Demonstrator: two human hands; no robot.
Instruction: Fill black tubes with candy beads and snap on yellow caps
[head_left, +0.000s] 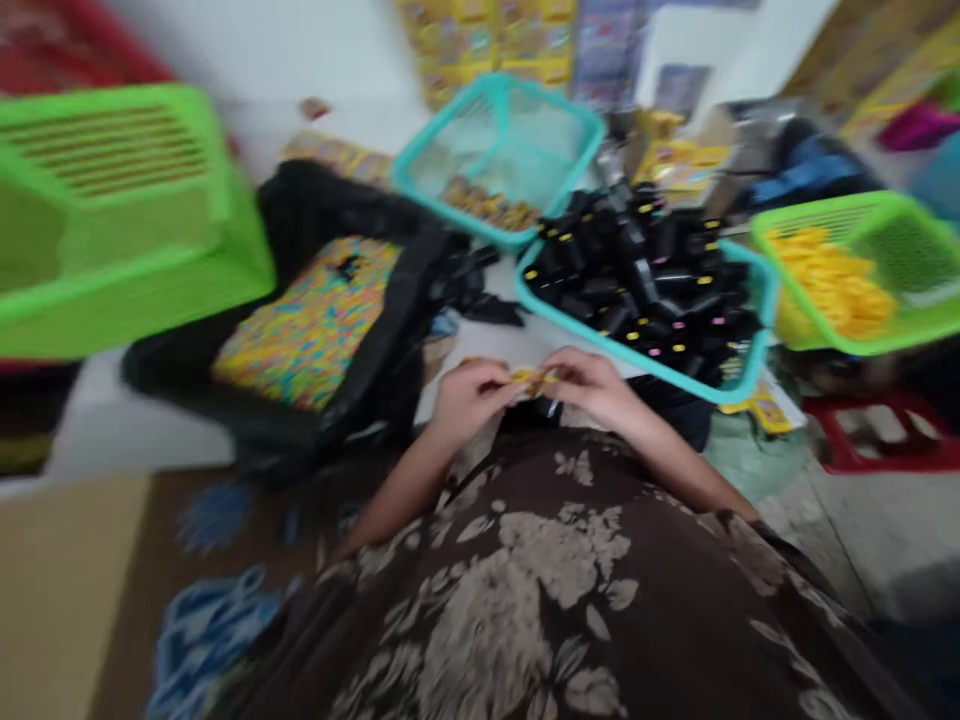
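Note:
Close in front of my body, my left hand (466, 402) and my right hand (592, 385) face each other with fingers pinched. Between their fingertips is a small yellow-and-brown piece (529, 378), blurred, possibly a printed wrapper; both hands grip it. Just beyond my right hand stands a turquoise basket (637, 362) heaped with small black plastic bottles (637, 270), some showing yellow or pink tips. To the left of my hands, an open black bag (390, 350) holds many tiny multicoloured pieces (315, 320).
Another turquoise basket (405, 180) with small brown-yellow pieces (491, 205) stands behind. At right, a green basket (832, 335) contains yellow plastic parts (829, 280). A large green basket (135, 310) is at left. A red plastic stool (885, 435) sits lower right.

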